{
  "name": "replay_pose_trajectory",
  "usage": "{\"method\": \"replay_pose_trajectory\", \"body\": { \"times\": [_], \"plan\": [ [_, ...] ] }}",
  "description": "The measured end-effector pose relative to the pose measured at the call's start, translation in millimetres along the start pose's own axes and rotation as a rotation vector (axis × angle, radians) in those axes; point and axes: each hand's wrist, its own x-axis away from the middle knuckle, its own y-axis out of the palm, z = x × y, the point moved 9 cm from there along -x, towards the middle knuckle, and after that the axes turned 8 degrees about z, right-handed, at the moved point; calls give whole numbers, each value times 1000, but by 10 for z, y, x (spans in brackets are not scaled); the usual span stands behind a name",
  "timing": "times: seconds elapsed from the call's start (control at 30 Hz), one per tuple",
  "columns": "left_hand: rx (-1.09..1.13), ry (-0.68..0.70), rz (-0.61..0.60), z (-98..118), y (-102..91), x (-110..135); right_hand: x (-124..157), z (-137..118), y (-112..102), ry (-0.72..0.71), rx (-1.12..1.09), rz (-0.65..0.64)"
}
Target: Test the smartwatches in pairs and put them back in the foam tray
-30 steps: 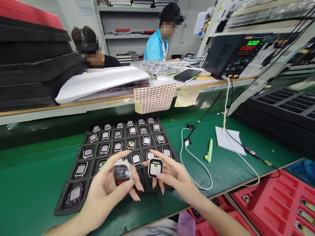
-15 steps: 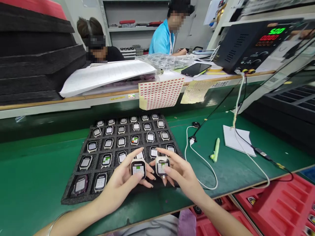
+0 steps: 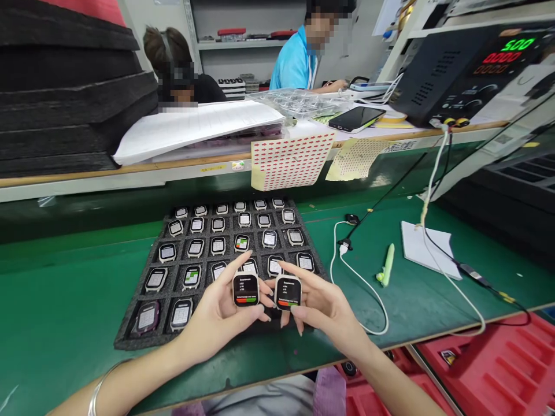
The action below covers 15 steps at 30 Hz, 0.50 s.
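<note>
My left hand [image 3: 221,312] is closed around a smartwatch case [image 3: 245,290] without a strap. Its dark screen shows text above a red and green bar. A second strapless smartwatch [image 3: 288,292] with a like screen sits in my right hand [image 3: 325,306], the thumb at its lower edge. Both watches are held side by side, screens up, over the near edge of a black foam tray [image 3: 124,335]. Rows of similar watches lie in the tray's compartments, most with pale lit screens. One purple-cased watch [image 3: 147,318] is in the near left corner.
Right of the tray lie a white cable [image 3: 381,303], a green pen-like thing [image 3: 385,266] and a paper pad [image 3: 427,248]. A power supply [image 3: 451,75] and phone [image 3: 356,119] stand on the shelf. Black foam [image 3: 65,98] is stacked at left. Two people sit beyond; red trays [image 3: 511,370] are below right.
Both watch screens have switched from a white and green grid to dark pages with text and a red-green bar. My thumbs have shifted off the screens to the lower edges. The view has moved slightly.
</note>
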Motion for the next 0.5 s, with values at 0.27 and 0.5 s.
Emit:
{"method": "replay_pose_trajectory", "body": {
  "times": [0.27, 0.5],
  "plan": [
    [-49, 12, -15, -10, -29, 4, 6, -15, -58, -16, 69, 126],
    [-105, -18, 47, -43, -47, -24, 8, 0, -43, -8, 35, 60]
  ]
}}
